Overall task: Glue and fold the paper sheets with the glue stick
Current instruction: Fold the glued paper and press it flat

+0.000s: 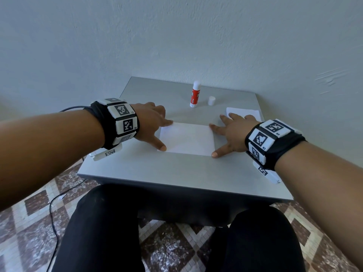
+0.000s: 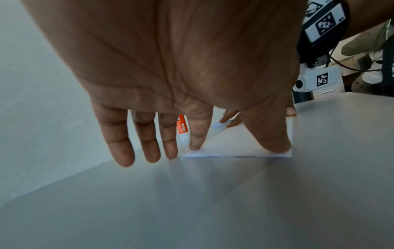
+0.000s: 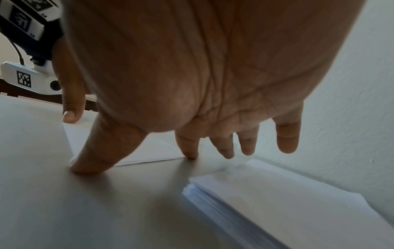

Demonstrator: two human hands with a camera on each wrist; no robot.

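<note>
A white paper sheet (image 1: 186,139) lies flat in the middle of the grey table (image 1: 176,173). My left hand (image 1: 155,124) spreads over its left edge, thumb and index fingertip pressing the two left corners (image 2: 234,144). My right hand (image 1: 229,132) mirrors it on the right edge, thumb and index finger on the right corners of the sheet (image 3: 149,151). Both hands have straight fingers and hold nothing. The red and white glue stick (image 1: 195,94) stands upright and uncapped behind the sheet, with its white cap (image 1: 211,100) beside it.
A stack of white paper sheets (image 1: 245,112) lies at the table's right side behind my right hand, also seen in the right wrist view (image 3: 287,202). A pale wall (image 1: 176,36) runs close behind the table. My legs are under the front edge.
</note>
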